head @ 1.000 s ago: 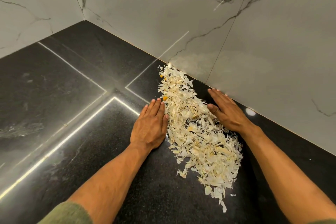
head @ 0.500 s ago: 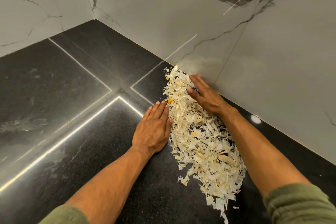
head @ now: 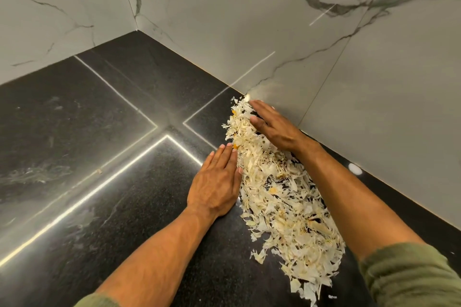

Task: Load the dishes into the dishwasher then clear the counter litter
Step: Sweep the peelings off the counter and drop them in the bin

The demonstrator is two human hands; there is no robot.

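Litter (head: 282,197): pale shredded peelings, a few orange bits, in one long strip on the black counter (head: 104,157). Long axis runs from frame centre, where its far tip touches the foot of the marble wall (head: 324,82), down to lower right near the sleeve (head: 409,276). Strip narrow at the far tip, wider and looser toward the lower right.

Left hand (head: 215,183): flat on the counter, fingers straight and together, its thumb-side edge against the strip's left flank about a third of the way along. Holds nothing.

Right hand (head: 272,127): spread flat over the far tip, fingers straight, pointing up-left, wall just behind it. Holds nothing; its forearm lies along the strip's right flank.

Judgement: strip lies between the two hands, so the gather likely turns on the long axis, the far end drawn down toward lower right, the left hand as a fence. Right hand nearer the far tip; loose lower-right tail lies past both hands.
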